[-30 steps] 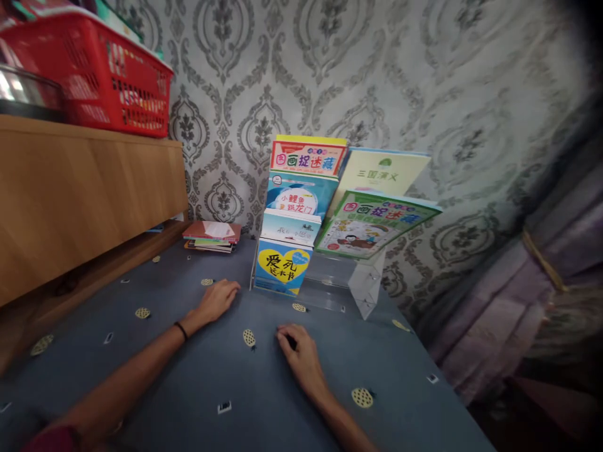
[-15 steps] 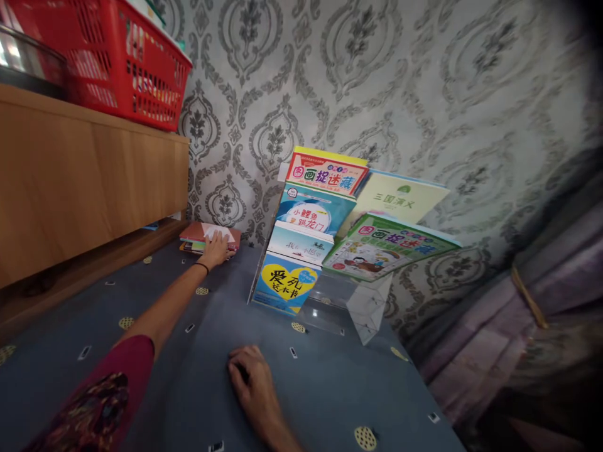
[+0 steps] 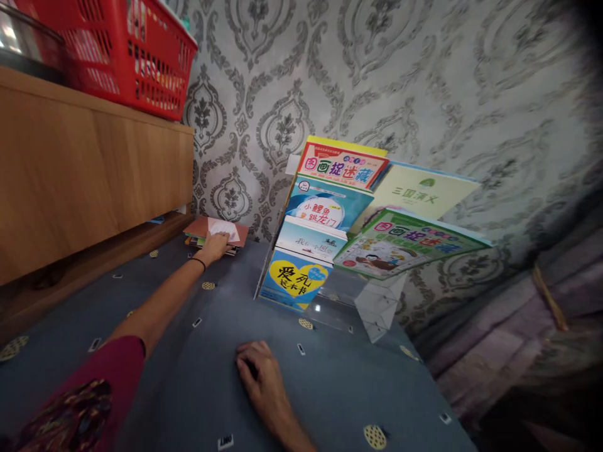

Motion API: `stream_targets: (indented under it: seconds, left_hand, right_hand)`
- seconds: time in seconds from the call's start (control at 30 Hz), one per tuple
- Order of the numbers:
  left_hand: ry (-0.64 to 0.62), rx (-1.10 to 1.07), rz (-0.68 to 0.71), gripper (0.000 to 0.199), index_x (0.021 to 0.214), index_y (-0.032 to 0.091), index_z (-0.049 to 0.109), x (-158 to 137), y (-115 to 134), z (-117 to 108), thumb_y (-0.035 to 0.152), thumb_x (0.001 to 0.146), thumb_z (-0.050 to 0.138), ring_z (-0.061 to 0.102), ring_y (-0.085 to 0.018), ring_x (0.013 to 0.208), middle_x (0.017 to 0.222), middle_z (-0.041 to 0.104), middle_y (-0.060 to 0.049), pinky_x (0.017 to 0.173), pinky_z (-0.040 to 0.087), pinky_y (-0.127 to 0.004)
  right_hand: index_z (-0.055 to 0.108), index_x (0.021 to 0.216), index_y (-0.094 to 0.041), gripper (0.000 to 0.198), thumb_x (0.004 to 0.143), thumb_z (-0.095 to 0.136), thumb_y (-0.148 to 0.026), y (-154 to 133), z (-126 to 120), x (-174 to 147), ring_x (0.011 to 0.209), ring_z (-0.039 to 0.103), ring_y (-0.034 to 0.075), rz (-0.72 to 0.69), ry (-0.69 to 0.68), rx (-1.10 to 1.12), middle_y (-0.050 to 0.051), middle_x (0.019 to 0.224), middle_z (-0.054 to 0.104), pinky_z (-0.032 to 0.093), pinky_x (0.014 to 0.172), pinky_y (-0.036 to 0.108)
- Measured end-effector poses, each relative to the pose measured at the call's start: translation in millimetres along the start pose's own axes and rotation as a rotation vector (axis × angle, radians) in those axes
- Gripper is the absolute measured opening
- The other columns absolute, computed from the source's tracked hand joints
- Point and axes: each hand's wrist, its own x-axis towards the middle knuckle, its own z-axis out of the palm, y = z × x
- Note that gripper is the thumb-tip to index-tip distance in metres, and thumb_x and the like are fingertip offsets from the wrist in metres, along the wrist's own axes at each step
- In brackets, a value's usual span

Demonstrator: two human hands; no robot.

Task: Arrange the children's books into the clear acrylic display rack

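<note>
My left hand (image 3: 216,247) reaches to the far left and grips the front edge of a reddish-brown book (image 3: 239,233) with a white patch on its cover. That book tops a small stack of books (image 3: 193,241) by the wall; the lower books show only as thin edges. My fingers lie over its cover, and my thumb is hard to make out. My right hand (image 3: 264,380) rests on the blue-grey cloth with its fingers curled in and nothing visible in them. Beyond it stands a clear book rack (image 3: 381,307), tilted in view, bearing several picture books (image 3: 299,279).
A wooden cabinet (image 3: 94,169) runs along the left, with a red plastic basket (image 3: 141,69) on it. Patterned wallpaper (image 3: 287,125) covers the wall behind. Under everything lies a blue-grey cloth (image 3: 188,376) with pineapple prints. A pale curtain (image 3: 509,333) hangs at the right.
The view has shifted a little, so the rack sits further right. The top book's left side now stands slightly off the stack under my left hand. My right hand keeps its curled pose.
</note>
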Motion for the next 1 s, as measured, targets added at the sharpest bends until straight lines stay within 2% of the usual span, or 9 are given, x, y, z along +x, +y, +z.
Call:
stream_targets:
  seconds: [0.1,0.2,0.37,0.47,0.53,0.67,0.8,0.9,1.0]
  left_hand:
    - [-0.01,0.033,0.031,0.035,0.124,0.015,0.06,-2.5,-2.8,-4.1,0.038,0.098,0.059,0.061,-0.026,0.115,0.126,0.063,-0.011,0.101,0.048,-0.051]
    - [-0.027,0.057,0.077,0.034,0.123,0.016,0.061,-7.8,-3.2,-7.4,0.038,0.096,0.062,0.064,-0.024,0.109,0.124,0.063,-0.01,0.095,0.053,-0.048]
    - [-0.063,0.089,0.147,0.028,0.123,0.013,0.061,-32.3,-5.0,-13.8,0.028,0.099,0.057,0.064,-0.025,0.11,0.121,0.065,-0.013,0.097,0.051,-0.046]
    - [-0.102,0.1,0.18,0.028,0.119,0.01,0.063,-61.5,-6.0,-14.4,0.011,0.096,0.047,0.064,-0.028,0.112,0.119,0.066,-0.02,0.098,0.048,-0.041]
    - [-0.141,0.106,0.202,0.031,0.116,0.011,0.063,-86.5,-5.1,-12.9,0.005,0.093,0.044,0.065,-0.028,0.111,0.118,0.067,-0.02,0.096,0.048,-0.038]
    - [-0.205,0.122,0.223,0.035,0.117,0.013,0.061,-136.5,-0.3,-14.4,0.002,0.092,0.039,0.067,-0.027,0.109,0.115,0.069,-0.017,0.091,0.05,-0.036]
    - [-0.258,0.134,0.251,0.035,0.118,0.014,0.06,-174.9,8.2,-30.0,0.003,0.093,0.037,0.069,-0.027,0.105,0.114,0.071,-0.016,0.087,0.052,-0.036]
    - [-0.301,0.133,0.294,0.034,0.118,0.011,0.06,-201.4,21.4,-45.1,0.003,0.093,0.039,0.069,-0.028,0.105,0.116,0.07,-0.018,0.086,0.053,-0.038]
    - [-0.334,0.13,0.338,0.035,0.122,0.009,0.059,-231.6,46.8,-55.8,0.003,0.093,0.041,0.069,-0.028,0.105,0.118,0.069,-0.018,0.086,0.054,-0.039]
  right_hand:
    - [0.067,0.082,-0.022,0.017,0.094,0.054,-0.018,-2.0,-0.1,0.1,0.089,0.066,0.02,-0.005,0.009,0.006,0.006,0.093,0.073,0.049,0.088,0.037]
    - [0.066,0.082,-0.022,0.017,0.093,0.055,-0.016,-2.1,0.0,0.0,0.089,0.065,0.02,-0.001,0.01,0.004,0.005,0.093,0.073,0.049,0.083,0.035]
    - [0.066,0.083,-0.022,0.017,0.093,0.054,-0.016,0.6,-0.2,0.2,0.09,0.066,0.021,-0.024,-0.002,-0.006,0.005,0.094,0.073,0.048,0.087,0.037]
    - [0.067,0.083,-0.022,0.016,0.093,0.055,-0.017,0.6,-0.4,0.1,0.092,0.066,0.021,-0.021,-0.019,-0.03,0.006,0.096,0.073,0.048,0.088,0.037]
    - [0.067,0.084,-0.022,0.016,0.093,0.055,-0.017,-0.1,-0.2,-0.5,0.093,0.066,0.022,-0.019,-0.031,-0.056,0.006,0.098,0.074,0.048,0.089,0.038]
    - [0.07,0.088,-0.021,0.016,0.093,0.055,-0.017,-2.4,0.3,-1.6,0.097,0.066,0.022,-0.032,-0.04,-0.082,0.007,0.1,0.074,0.046,0.097,0.042]
    - [0.07,0.088,-0.02,0.017,0.093,0.055,-0.015,-7.0,-1.5,-1.8,0.094,0.066,0.022,-0.048,-0.041,-0.09,0.007,0.098,0.074,0.046,0.097,0.041]
    - [0.069,0.09,-0.02,0.019,0.096,0.051,-0.018,-13.3,-4.1,-2.9,0.092,0.065,0.022,-0.063,0.045,-0.079,0.007,0.096,0.074,0.048,0.094,0.04]
    - [0.069,0.096,-0.02,0.023,0.1,0.047,-0.023,-21.4,-7.8,-5.7,0.099,0.064,0.023,-0.121,0.172,-0.039,0.009,0.101,0.074,0.049,0.093,0.041]
